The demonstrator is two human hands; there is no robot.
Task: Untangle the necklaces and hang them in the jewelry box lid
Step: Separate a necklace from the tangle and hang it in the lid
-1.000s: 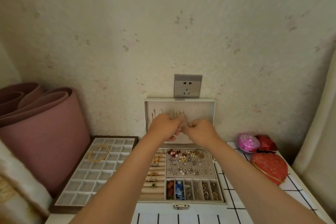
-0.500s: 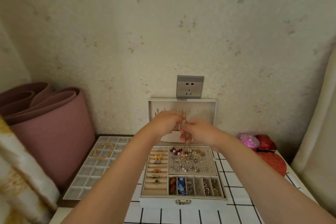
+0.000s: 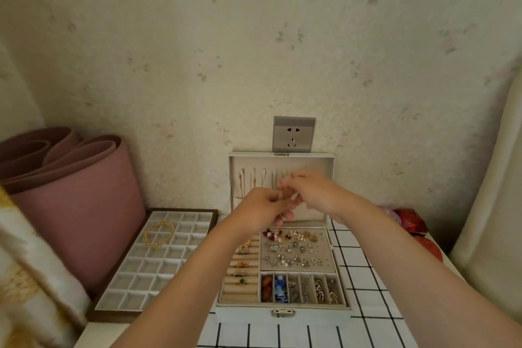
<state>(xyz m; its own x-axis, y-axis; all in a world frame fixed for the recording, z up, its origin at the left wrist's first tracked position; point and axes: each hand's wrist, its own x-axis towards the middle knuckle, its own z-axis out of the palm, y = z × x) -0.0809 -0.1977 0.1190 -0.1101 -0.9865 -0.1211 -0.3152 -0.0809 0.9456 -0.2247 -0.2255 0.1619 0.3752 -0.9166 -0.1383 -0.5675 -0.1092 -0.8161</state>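
Note:
The white jewelry box (image 3: 282,312) stands open on the table, its lid (image 3: 282,156) upright against the wall. Thin gold necklaces (image 3: 254,182) hang from hooks in the left part of the lid. Both my hands are raised in front of the lid, fingertips meeting. My left hand (image 3: 261,210) has its fingers curled and pinches a fine necklace chain that is barely visible. My right hand (image 3: 313,195), blurred by motion, pinches the same chain close to the hooks. The hands hide the middle of the lid. The box tray holds rings, earrings and small charms.
A white divided tray (image 3: 135,271) with gold bangles (image 3: 158,234) lies left of the box. A rolled pink mat (image 3: 70,192) stands behind it. A wall socket (image 3: 293,134) sits above the lid. Red boxes (image 3: 411,223) and a curtain (image 3: 494,206) are at the right.
My right hand has risen toward the lid's hooks and my left hand has dropped slightly. The chain that dangled below the hands half a second ago no longer shows.

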